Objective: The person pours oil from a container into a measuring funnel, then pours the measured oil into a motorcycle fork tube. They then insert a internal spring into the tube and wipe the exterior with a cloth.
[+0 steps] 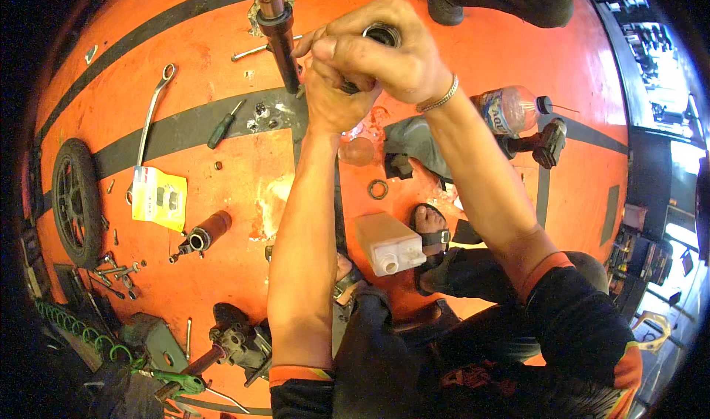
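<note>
Both my hands are closed together around a dark metal tube (382, 34), whose round open end shows above the fingers. My left hand (336, 97) grips it lower down, beneath the right one. Wrapped over the top part, my right hand (399, 53) has its thumb lying across toward the left hand. Most of the tube is hidden by the fingers. Just left of my hands, a longer dark tube (279, 38) slants down from the upper edge, its lower tip close to my left hand. What supports that tube is out of view.
Near my feet stand a whitish plastic jug (388, 245) and a dark ring (378, 190). A plastic bottle (512, 110) and power tool (546, 145) lie right. Leftward are a spanner (151, 112), screwdriver (225, 125), yellow packet (159, 198), cylinder (210, 231) and wheel (75, 204). Another person's shoe (444, 8) is ahead.
</note>
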### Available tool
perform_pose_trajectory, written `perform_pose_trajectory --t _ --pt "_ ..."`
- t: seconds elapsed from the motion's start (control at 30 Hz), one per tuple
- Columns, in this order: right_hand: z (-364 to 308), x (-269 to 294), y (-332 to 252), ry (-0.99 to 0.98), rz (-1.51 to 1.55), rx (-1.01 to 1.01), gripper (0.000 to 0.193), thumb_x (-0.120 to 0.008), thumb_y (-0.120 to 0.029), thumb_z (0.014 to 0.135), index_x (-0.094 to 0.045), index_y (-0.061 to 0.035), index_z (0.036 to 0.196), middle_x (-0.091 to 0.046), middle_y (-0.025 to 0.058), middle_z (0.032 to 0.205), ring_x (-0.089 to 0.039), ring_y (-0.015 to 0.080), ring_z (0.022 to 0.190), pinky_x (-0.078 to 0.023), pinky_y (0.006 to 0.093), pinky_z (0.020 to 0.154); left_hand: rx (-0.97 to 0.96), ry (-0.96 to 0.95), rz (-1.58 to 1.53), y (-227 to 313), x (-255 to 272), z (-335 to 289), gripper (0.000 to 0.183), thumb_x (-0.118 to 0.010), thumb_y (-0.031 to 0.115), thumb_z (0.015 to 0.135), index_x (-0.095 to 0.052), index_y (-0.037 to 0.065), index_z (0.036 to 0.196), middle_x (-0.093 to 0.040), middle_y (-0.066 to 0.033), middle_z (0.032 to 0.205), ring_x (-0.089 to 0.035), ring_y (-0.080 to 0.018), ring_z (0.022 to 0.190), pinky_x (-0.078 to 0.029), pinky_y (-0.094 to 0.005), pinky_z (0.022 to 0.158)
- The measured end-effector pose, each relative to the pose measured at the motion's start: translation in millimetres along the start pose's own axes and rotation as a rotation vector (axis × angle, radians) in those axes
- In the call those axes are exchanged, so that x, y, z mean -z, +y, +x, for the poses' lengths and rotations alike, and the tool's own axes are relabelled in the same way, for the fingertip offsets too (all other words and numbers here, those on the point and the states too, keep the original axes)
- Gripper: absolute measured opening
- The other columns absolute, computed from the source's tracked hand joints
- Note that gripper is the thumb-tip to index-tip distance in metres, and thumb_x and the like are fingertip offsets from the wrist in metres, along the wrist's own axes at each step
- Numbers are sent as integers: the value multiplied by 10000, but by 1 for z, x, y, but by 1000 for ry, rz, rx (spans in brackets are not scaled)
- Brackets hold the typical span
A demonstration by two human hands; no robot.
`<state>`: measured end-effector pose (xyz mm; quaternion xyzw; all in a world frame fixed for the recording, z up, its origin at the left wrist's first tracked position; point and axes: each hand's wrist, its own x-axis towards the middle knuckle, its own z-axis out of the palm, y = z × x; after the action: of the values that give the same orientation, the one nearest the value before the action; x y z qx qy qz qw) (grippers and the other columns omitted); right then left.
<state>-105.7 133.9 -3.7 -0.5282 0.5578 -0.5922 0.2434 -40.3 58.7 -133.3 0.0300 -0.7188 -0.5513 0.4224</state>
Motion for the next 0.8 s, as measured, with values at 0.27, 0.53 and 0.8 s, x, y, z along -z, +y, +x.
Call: perform_pose_trajectory --t 0.27,0.53,0.8 --pt "-1 10 -42 78 151 28 318 -593 -68 907 -614 40 608 -527 50 499 -465 113 459 -456 295 556 170 -56 -18 -5 -5 -8 381 -803 178 601 -672 97 950 -665 -107 868 -630 -317 840 -523 -413 780" --pt "10 -24 -61 667 47 38 374 -600 -134 981 -615 25 643 -543 32 526 -463 90 484 -411 282 526 163 76 63 -1 -17 -3 306 -791 166 640 -640 61 884 -616 -115 880 -595 -322 869 -500 -443 779" --pt "21 -38 -13 925 -634 215 353 -586 -239 996 -748 43 859 -769 154 914 -705 303 944 -501 414 962 69 303 291 5 -24 -6 393 -860 256 690 -605 53 909 -618 -87 815 -542 -317 879 -443 -440 797"
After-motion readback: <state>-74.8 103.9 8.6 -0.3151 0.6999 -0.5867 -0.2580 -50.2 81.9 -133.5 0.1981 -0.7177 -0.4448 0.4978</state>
